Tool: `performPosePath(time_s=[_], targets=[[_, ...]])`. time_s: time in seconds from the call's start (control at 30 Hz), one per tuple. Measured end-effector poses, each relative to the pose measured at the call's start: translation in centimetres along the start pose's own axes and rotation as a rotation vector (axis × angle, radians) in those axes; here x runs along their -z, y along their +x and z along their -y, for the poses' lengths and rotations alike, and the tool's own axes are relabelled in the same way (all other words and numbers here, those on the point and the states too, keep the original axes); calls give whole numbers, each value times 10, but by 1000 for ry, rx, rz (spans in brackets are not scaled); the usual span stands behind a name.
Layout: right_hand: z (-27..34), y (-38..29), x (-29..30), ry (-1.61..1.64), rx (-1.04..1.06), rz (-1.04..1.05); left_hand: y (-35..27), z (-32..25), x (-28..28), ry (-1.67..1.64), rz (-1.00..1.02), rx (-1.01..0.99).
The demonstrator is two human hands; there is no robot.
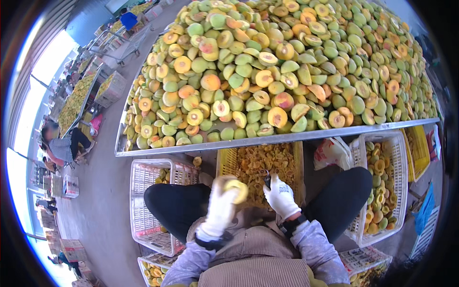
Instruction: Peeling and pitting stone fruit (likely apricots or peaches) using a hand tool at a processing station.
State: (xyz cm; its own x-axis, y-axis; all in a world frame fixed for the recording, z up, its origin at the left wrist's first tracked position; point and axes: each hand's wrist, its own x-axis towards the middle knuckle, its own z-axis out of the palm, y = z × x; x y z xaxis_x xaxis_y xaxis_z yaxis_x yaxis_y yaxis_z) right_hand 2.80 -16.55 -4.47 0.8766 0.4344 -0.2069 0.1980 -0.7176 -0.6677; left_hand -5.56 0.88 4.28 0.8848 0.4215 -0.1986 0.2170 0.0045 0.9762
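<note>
A halved peach-like fruit (238, 191), its yellow cut face blurred, is held in my white-gloved left hand (221, 201). My right hand (281, 196), also gloved in white, grips a small pitting tool (267, 179) with a dark handle and a curved metal end. Both hands are above the near part of a yellow plastic crate (225, 161) between my knees. Brown-orange pits and scraps (267, 156) fill much of that crate. Beyond it, a large heap of green and orange halved fruit (265, 71) lies on a metal-edged table (215, 145).
White plastic crates with fruit stand by my left knee (152, 208) and right knee (401, 186). A white plastic bag (331, 152) lies under the table's edge. At left, a seated person (66, 145) is near another fruit-covered table (77, 102). A metal cart (122, 46) stands farther back.
</note>
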Motion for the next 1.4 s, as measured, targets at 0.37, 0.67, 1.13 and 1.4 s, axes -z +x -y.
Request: performPosePath(time_s=[0.37, 0.67, 1.13, 1.4], targets=[[18, -2, -5, -21, 0, 121, 87, -66, 192, 1420, -573, -421], [29, -5, 11, -44, -70, 159, 229, -43, 93, 1252, -249, -224], [45, -13, 39, 355, 233, -159, 133, -54, 37, -39, -14, -167], [60, -28, 54, 416, 237, -84, 49, -25, -27, -733, 280, 355]])
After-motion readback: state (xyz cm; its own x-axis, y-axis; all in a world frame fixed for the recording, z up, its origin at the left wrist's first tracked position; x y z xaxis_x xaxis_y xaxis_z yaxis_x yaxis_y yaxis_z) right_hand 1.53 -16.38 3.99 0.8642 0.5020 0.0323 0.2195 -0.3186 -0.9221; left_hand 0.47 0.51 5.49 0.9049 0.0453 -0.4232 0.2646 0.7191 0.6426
